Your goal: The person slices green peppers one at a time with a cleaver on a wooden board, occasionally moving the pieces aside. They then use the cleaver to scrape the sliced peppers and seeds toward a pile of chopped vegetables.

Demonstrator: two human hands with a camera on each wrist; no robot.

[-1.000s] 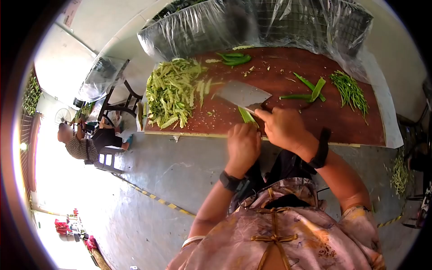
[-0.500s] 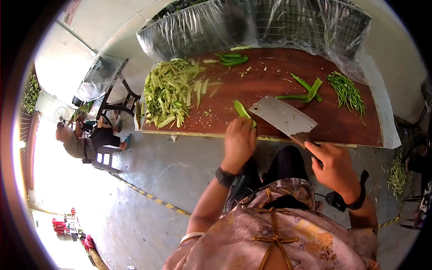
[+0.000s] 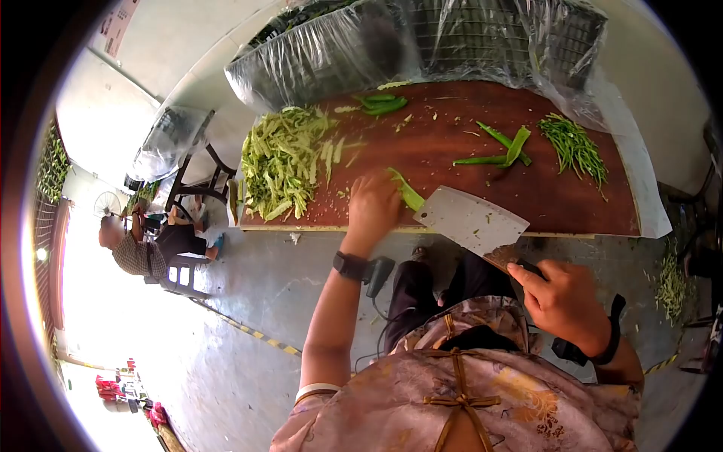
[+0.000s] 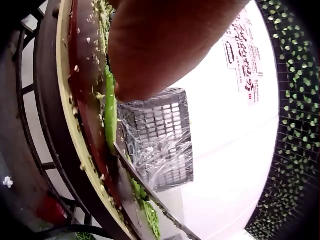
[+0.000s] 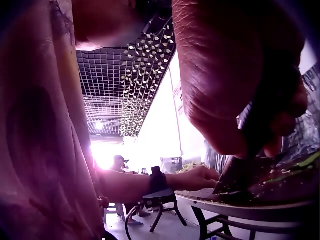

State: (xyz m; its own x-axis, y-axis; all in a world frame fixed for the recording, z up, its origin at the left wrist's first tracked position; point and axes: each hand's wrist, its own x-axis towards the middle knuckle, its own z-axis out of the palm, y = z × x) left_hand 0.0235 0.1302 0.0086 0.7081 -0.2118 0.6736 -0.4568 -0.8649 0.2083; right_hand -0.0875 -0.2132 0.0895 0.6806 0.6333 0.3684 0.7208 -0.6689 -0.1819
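My right hand point(image 3: 565, 305) grips the dark handle of a cleaver point(image 3: 476, 220), its broad blade over the board's front edge. The blade's far corner is right at the near end of a split green pepper point(image 3: 409, 193). My left hand point(image 3: 373, 212) is just left of that pepper, knuckles up, its fingertips hidden in the head view. In the left wrist view, the thumb side of the hand overlaps the pepper point(image 4: 110, 112), and I cannot tell whether the fingers hold it. The reddish-brown board point(image 3: 437, 135) lies under them.
A heap of pale green strips point(image 3: 282, 162) covers the board's left side. Green peppers lie at the back point(image 3: 384, 105) and right of centre point(image 3: 493, 159); thin green shreds point(image 3: 572, 147) are at far right. Plastic-covered crates point(image 3: 324, 68) stand behind. A seated person point(image 3: 143, 245) is at left.
The cleaver has come away from the pepper to the right and turned, its blade now back close beside the pepper. My left hand has moved left and farther onto the board.
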